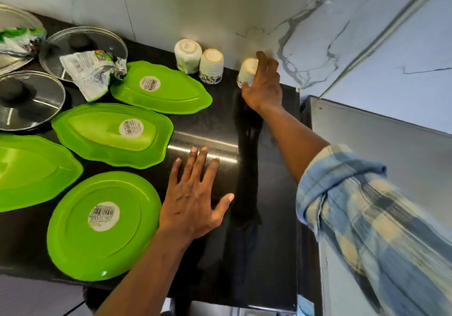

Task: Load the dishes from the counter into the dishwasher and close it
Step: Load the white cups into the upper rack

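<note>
White cup [247,71] at bench [269,217] back corner; right hand [264,88] grip curled round it, pickup step; left hand [190,200] flat, fingers spread, holding nothing; next, likely: lift clear, carry to dishwasher.

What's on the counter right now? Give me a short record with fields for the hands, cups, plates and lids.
right hand: grips the rightmost cup
left hand: open, fingers spread, over the black counter
other cups: two, upside down, side by side
green plates: four, bottoms up
glass lids: three, far left
wrappers: two, crumpled, among the lids
</note>
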A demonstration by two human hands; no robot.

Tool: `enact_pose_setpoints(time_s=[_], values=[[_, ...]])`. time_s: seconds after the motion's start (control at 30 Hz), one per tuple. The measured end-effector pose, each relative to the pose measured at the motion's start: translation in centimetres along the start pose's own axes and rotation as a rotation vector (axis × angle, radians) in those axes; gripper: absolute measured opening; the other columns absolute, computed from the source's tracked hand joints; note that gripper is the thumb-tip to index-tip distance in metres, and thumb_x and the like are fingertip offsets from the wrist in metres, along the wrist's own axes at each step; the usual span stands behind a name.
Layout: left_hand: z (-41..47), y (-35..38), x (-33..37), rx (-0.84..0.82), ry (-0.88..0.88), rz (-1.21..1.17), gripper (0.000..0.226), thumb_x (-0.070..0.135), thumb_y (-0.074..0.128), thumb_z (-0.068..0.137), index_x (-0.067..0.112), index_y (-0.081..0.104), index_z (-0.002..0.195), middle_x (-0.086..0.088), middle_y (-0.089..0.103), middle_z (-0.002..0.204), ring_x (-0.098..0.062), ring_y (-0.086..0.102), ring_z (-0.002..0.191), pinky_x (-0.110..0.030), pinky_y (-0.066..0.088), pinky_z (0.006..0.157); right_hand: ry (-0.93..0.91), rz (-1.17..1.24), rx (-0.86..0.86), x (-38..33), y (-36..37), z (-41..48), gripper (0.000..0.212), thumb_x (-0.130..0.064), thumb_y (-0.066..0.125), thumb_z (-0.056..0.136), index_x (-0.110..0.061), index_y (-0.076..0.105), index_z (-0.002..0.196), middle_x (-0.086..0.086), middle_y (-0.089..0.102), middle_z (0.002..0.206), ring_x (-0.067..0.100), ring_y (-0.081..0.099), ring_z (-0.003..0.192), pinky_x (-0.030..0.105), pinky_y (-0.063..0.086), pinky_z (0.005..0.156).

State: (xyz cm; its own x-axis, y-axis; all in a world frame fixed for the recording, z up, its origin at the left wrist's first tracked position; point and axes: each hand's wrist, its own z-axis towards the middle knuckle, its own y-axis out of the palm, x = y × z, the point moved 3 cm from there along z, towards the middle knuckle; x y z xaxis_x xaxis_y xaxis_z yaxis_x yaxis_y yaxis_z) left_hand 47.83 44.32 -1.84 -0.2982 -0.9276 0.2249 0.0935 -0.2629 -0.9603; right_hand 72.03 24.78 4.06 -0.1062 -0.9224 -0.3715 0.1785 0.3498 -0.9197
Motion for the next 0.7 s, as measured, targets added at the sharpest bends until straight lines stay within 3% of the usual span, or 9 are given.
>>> enact_pose_setpoints(time_s=[0.13, 0.23, 0.43, 0.5, 0.6, 0.7], values=[[0.1, 0.1, -0.1, 0.000, 0.001, -0.008, 0.087, 0.075, 0.046, 0.088, 0.021, 0.040, 0.157, -0.012, 0.024, 0.172, -0.028, 0.016, 0.161, -0.057, 0.018, 0.126, 0.011, 0.073, -0.044, 0.1, 0.2, 1.3, 0.068, -0.028, 0.068, 0.087, -0.031, 0.033, 0.145, 0.011, 0.047, 0.141, 0.035, 0.053, 0.125, 0.047, 0.049, 0.103], [0.0, 0.0, -0.2, -0.001, -0.006, -0.013, 0.087, 0.075, 0.046, 0.088, 0.023, 0.040, 0.157, -0.011, 0.024, 0.172, -0.028, 0.017, 0.161, -0.057, 0.018, 0.126, 0.039, 0.176, 0.027, 0.3, -0.5, -0.4, 0.063, -0.025, 0.070, 0.085, -0.028, 0.038, 0.139, 0.009, 0.051, 0.134, 0.033, 0.052, 0.125, 0.041, 0.048, 0.103], [0.1, -1.0, 0.1, -0.054, -0.004, -0.034, 0.086, 0.077, 0.042, 0.089, 0.023, 0.041, 0.156, -0.010, 0.025, 0.172, -0.027, 0.016, 0.161, -0.056, 0.017, 0.127, 0.243, 0.844, 0.329, 2.4, -4.4, -12.1, 0.079, -0.024, 0.079, 0.082, -0.031, 0.036, 0.147, -0.001, 0.048, 0.142, 0.017, 0.056, 0.126, 0.033, 0.056, 0.099], [0.0, -1.5, 0.1, -0.067, 0.012, -0.064, 0.083, 0.075, 0.045, 0.090, 0.023, 0.044, 0.154, -0.010, 0.027, 0.171, -0.027, 0.018, 0.161, -0.057, 0.019, 0.126, 0.362, 1.130, 0.363, 3.9, -6.0, -17.6, 0.082, -0.024, 0.081, 0.080, -0.028, 0.037, 0.149, 0.003, 0.053, 0.141, 0.020, 0.061, 0.123, 0.039, 0.059, 0.095], [-1.0, -2.5, 1.0, -0.045, 0.206, -0.075, 0.073, 0.067, 0.051, 0.092, 0.018, 0.053, 0.147, -0.011, 0.034, 0.167, -0.029, 0.024, 0.159, -0.055, 0.022, 0.126, 0.535, 1.357, 0.411, 6.4, -8.7, -27.3, 0.071, -0.021, 0.079, 0.076, -0.017, 0.051, 0.141, 0.015, 0.059, 0.135, 0.034, 0.064, 0.121, 0.044, 0.060, 0.087], [-4.3, -2.7, 4.5, -0.045, 0.509, -0.100, 0.070, 0.063, 0.049, 0.096, 0.016, 0.054, 0.147, -0.012, 0.034, 0.167, -0.029, 0.022, 0.160, -0.053, 0.021, 0.127, 0.638, 1.316, 0.499, 8.9, -11.5, -37.8, 0.062, -0.028, 0.084, 0.068, -0.024, 0.062, 0.126, 0.007, 0.065, 0.127, 0.031, 0.066, 0.119, 0.048, 0.059, 0.089]])
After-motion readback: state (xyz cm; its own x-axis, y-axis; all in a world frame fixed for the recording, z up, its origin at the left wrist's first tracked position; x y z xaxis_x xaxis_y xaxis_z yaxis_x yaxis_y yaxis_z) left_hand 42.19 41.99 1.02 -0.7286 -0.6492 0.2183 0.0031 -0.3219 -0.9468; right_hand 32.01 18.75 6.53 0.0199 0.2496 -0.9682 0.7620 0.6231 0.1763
